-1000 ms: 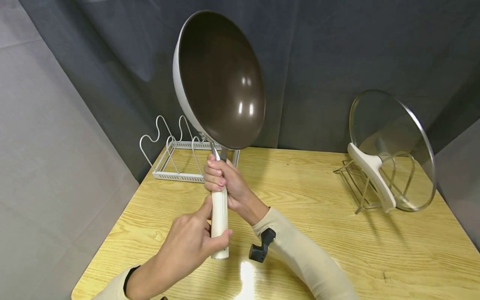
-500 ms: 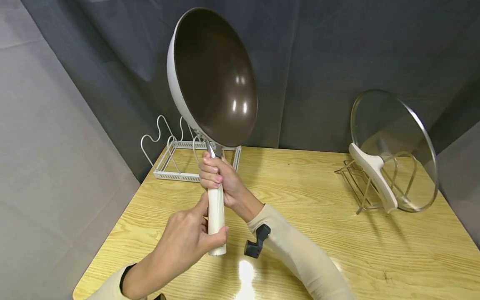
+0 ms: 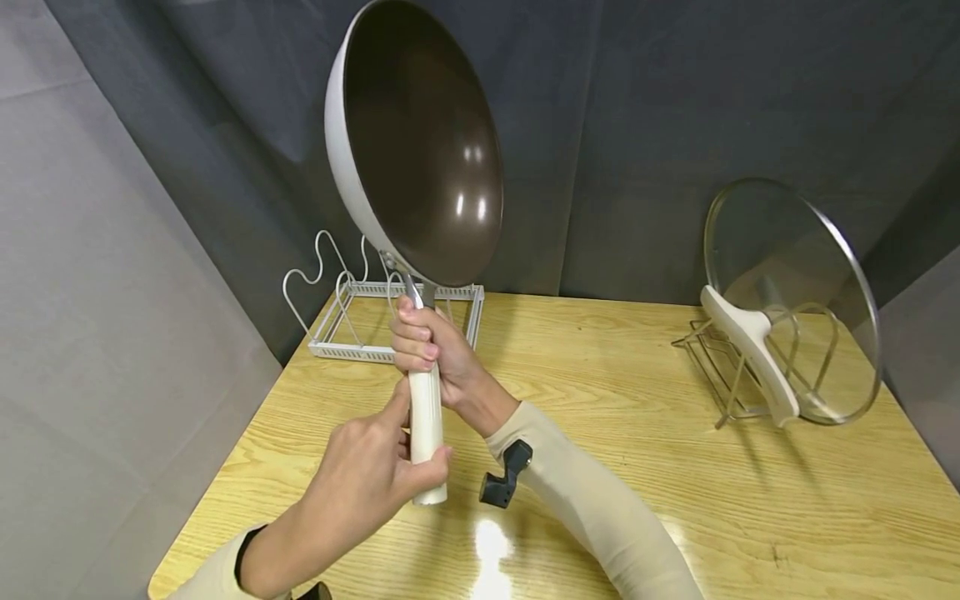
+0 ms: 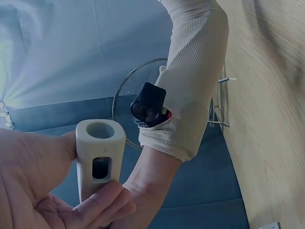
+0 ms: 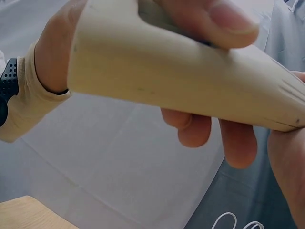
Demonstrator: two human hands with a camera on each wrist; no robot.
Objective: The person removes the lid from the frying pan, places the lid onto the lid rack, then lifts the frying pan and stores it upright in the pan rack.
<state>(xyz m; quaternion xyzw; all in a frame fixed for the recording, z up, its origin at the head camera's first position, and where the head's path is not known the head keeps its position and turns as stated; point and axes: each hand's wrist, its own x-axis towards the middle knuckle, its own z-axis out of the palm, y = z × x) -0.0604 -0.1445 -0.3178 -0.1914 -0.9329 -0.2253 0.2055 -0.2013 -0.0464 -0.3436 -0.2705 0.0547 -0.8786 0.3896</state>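
A wok (image 3: 423,150) with a dark brown inside and a white outside is held up over the table in the head view, handle down, its top rim at the frame's upper edge. My right hand (image 3: 438,354) grips the upper part of its cream handle (image 3: 426,417), just under the metal joint. Lower down, my left hand (image 3: 356,471) has its thumb across the handle near the end and its fingers behind. The left wrist view faces the hollow handle end (image 4: 100,136) between thumb and fingers. In the right wrist view, left fingertips (image 5: 238,148) show below the handle.
Behind the wok, a white wire rack (image 3: 352,354) stands at the table's back left. At the right, a glass lid (image 3: 795,250) with a cream handle (image 3: 750,342) leans upright in a metal stand (image 3: 723,392). Dark curtain (image 3: 645,167) hangs behind the wooden table (image 3: 600,383).
The wok, with both hands on its handle, has shifted left and slightly up in the head view. Both grips look the same as before.
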